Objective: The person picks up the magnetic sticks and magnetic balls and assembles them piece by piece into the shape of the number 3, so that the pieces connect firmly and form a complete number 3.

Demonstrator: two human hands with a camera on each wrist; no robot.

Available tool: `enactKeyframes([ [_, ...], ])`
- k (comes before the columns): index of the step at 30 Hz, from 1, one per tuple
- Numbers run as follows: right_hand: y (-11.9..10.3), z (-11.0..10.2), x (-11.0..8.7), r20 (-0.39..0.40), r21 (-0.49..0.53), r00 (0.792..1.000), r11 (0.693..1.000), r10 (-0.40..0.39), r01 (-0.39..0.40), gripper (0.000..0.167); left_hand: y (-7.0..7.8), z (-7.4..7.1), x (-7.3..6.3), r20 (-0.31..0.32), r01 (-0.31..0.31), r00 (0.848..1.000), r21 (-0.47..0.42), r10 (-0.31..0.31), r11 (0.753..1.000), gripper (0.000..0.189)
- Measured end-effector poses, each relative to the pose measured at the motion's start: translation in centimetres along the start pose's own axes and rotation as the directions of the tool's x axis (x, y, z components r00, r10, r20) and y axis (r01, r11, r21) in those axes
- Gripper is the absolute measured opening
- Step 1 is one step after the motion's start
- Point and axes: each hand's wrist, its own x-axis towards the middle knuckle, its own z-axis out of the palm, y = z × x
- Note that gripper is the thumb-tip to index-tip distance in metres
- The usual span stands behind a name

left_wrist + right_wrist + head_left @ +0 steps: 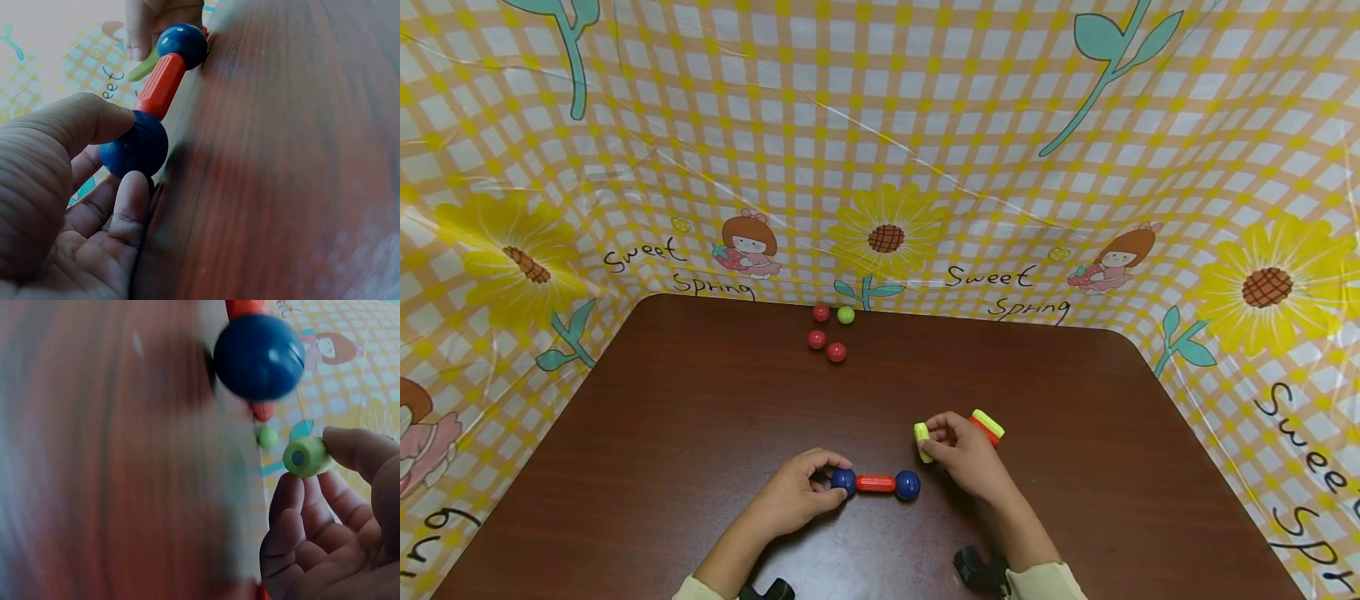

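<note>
My left hand [792,492] grips a blue ball [134,147] between thumb and fingers. That ball sits at one end of a red rod [876,483], and a second blue ball [907,485] caps the other end, so the three form a dumbbell shape low over the table. My right hand [964,454] pinches a short yellow-green rod [922,442] just beyond the second ball; a round grey spot shows on the rod's end [299,458] in the right wrist view. Behind the right hand lie another yellow-green rod [988,423] and a red rod [985,432], partly covered by it.
Three red balls, one of them in front [837,352], and a green ball [846,315] lie toward the back edge of the brown table [722,392]. A checked, flower-printed cloth [887,150] rises behind and at both sides.
</note>
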Motion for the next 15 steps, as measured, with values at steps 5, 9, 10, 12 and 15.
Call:
enactKeyframes([
  [5, -0.3, 1.0, 0.0, 0.003, 0.143, 0.999, 0.989, 0.044, -0.044, 0.022, 0.0, 0.1, 0.0, -0.001, 0.003, 1.000, 0.006, -0.003, 1.000, 0.028],
  [9, -0.5, 1.6, -0.1, 0.006, 0.240, 0.997, 0.968, 0.080, -0.079, 0.023, -0.1, 0.1, 0.1, -0.002, -0.001, 1.000, 0.020, 0.002, 1.000, 0.027],
  [10, -0.5, 1.8, -0.1, 0.013, 0.255, 0.996, 0.963, 0.087, -0.087, 0.024, -0.1, 0.1, 0.1, -0.002, -0.001, 1.000, 0.020, 0.001, 1.000, 0.027],
  [12, -0.5, 2.0, 0.0, 0.032, 0.282, 0.995, 0.954, 0.099, -0.104, 0.024, -0.1, 0.1, 0.1, -0.002, -0.001, 1.000, 0.019, 0.001, 1.000, 0.027],
  [15, -0.5, 2.2, 0.0, 0.055, 0.301, 0.993, 0.946, 0.108, -0.120, 0.025, -0.1, 0.1, 0.1, -0.002, 0.002, 1.000, 0.014, -0.002, 1.000, 0.028],
])
